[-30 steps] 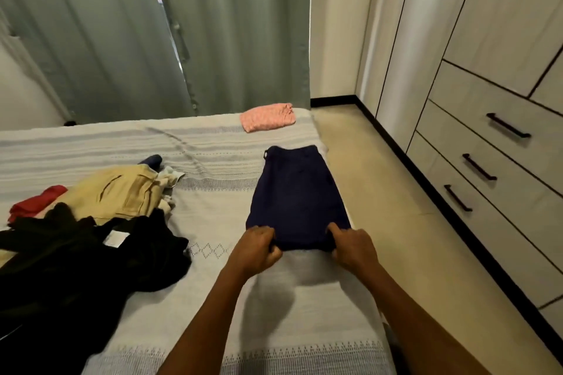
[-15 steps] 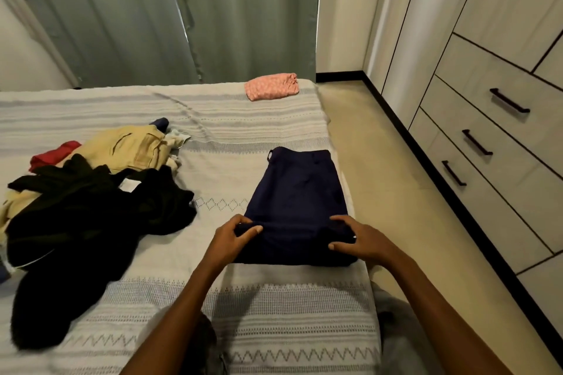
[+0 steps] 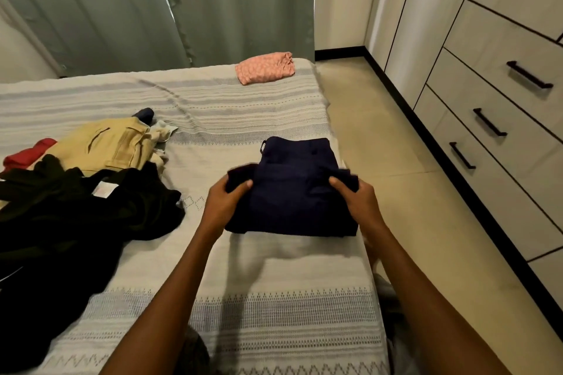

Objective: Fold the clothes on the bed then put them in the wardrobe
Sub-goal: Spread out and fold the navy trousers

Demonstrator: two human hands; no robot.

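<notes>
Both hands, left hand (image 3: 224, 202) and right hand (image 3: 358, 201), pinch the near corners of the dark navy folded cloth shorts (image 3: 297, 186), whose long axis runs away from the person toward the folded pink garment (image 3: 265, 67).

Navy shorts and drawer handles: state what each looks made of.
Navy shorts: woven cloth, matte; they bend softly where both hands lift the near edge. Fibre unclear. Drawer handles: probably metal, matte black; thin rigid bars. Painted plastic possible.

Dim warm indoor light, soft shadows, wide-angle edge bending
</notes>
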